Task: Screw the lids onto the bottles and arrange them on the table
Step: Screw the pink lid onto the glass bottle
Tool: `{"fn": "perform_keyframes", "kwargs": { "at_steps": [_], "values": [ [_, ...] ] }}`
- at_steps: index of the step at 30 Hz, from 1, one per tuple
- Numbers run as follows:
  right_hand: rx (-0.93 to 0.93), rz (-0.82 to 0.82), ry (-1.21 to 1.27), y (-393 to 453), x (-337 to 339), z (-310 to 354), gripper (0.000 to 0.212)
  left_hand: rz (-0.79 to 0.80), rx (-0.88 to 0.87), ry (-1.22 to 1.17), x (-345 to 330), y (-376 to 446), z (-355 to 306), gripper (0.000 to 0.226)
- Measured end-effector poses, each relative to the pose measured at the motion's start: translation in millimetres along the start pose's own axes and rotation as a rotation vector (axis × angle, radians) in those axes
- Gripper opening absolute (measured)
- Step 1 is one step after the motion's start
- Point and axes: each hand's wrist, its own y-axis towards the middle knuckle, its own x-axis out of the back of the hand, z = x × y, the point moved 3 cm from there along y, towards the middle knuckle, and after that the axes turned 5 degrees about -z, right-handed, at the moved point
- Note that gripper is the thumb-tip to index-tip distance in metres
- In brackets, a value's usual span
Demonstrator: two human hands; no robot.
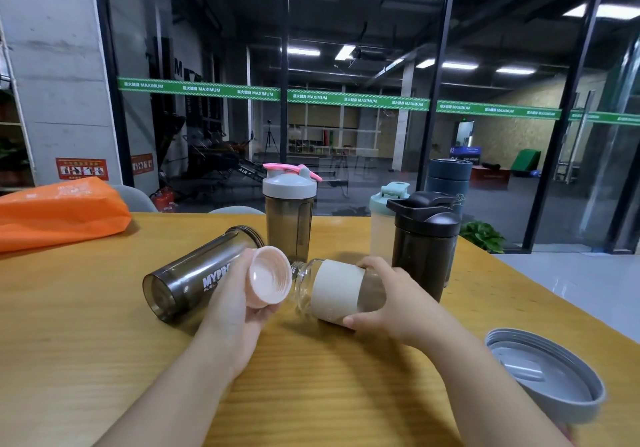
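the left hand [239,304] curls its fingers round a round pale pink plastic lid [268,276], open threaded side turned toward the mouth of a small clear glass bottle with a cream sleeve [337,290], which the right hand [388,302] grips round its middle, thumb below and fingers over the top. the bottle is held on its side over the yellow wooden table [86,325], neck pointing at the lid and just short of it, probably so the threads can be lined up before turning. behind the left hand a smoky grey transparent shaker bottle [194,276] lies uncapped on its side, its white print reading "mypr" before the hand hides the rest. its likely match, a wide grey screw lid [543,374], rests upside down at the near right.
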Motion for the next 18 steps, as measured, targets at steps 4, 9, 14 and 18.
{"fn": "perform_keyframes", "kwargs": {
  "at_steps": [4, 9, 14, 18],
  "values": [
    [-0.032, -0.016, 0.094, 1.7, -1.9, -4.5, 0.089, -0.001, -0.254, 0.373, -2.4, -5.4, 1.0, 0.040],
    [-0.167, -0.079, 0.227, 2.5, -8.9, -14.1, 0.103, 0.022, -0.407, 0.487, -5.2, -8.3, -5.2, 0.041],
    [-0.171, -0.176, 0.472, -6.0, -19.4, -13.7, 0.084, 0.006, -0.386, 0.565, -2.4, -2.9, -0.8, 0.022],
    [-0.135, -0.287, 0.517, -13.3, -26.5, -10.1, 0.070, -0.012, -0.391, 0.569, -4.8, -4.2, 6.2, 0.027]
  ]
}}
